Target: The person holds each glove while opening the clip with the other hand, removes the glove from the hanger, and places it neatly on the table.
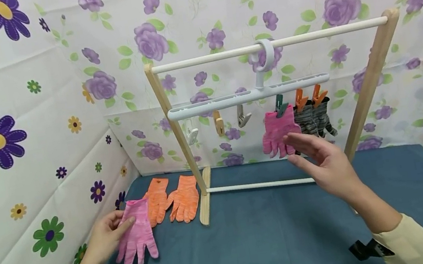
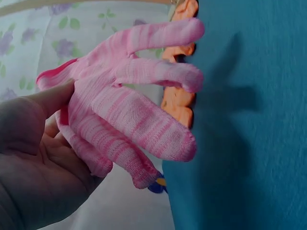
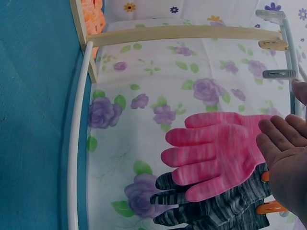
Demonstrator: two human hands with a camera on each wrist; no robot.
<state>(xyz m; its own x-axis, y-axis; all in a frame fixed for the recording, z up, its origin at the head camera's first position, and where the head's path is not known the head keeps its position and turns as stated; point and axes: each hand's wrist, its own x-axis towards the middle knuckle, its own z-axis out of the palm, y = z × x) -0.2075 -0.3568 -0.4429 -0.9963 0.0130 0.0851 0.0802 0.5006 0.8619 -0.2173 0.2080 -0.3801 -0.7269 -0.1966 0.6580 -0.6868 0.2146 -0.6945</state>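
My left hand (image 1: 101,239) pinches a pink knit glove (image 1: 138,229) near its cuff, between thumb and fingers. The glove's fingers hang downward, and the left wrist view shows them spread above the blue cloth. A second pink glove (image 1: 277,130) hangs by its cuff from a dark green clip (image 1: 281,106) on the white hanger (image 1: 219,103). Close in front of that glove is my right hand (image 1: 329,166), its fingers extended and holding nothing. Beside the hanging pink glove, dark grey striped gloves (image 3: 216,211) hang from orange clips (image 1: 318,95).
A white clip (image 1: 192,134), a tan clip (image 1: 219,124) and a grey clip (image 1: 243,117) hang from the hanger's left half. The wooden rack (image 1: 371,79) bears the hanger. Orange gloves (image 1: 185,199) lie by its left foot on the blue cloth (image 1: 262,239).
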